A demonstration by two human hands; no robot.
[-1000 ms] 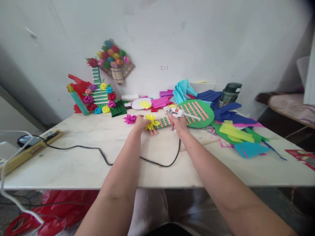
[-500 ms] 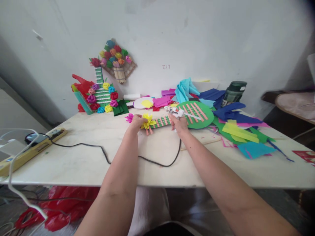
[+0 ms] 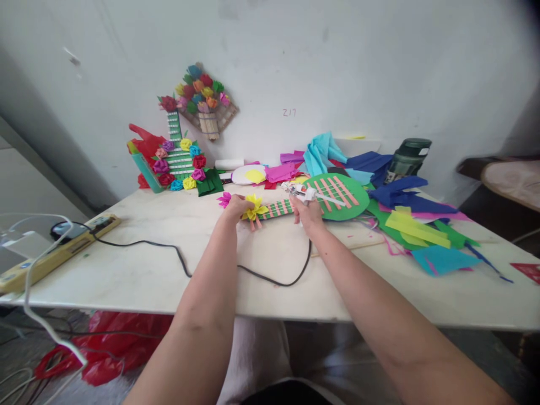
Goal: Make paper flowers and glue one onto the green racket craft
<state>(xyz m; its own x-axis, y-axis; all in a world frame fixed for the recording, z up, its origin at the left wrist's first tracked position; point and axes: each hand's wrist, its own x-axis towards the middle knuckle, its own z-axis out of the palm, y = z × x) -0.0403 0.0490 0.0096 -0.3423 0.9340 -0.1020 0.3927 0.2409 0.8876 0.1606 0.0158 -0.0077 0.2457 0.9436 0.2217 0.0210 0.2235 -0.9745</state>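
My left hand is closed on a yellow paper flower at the neck end of a green paper guitar crossed with pink strips. A magenta paper flower lies just left of that hand. My right hand is wrapped round a white glue gun, its nozzle over the guitar's neck. The gun's black cord loops back across the table toward me.
A white table carries a yellow power strip at the left, flower-covered paper crafts against the wall, a dark green bottle, and scattered coloured paper at the right. Red plastic bags lie under the table.
Both hands stay in place on the flower and the glue gun. The view has shifted slightly, so everything sits a little further right and higher in the picture.
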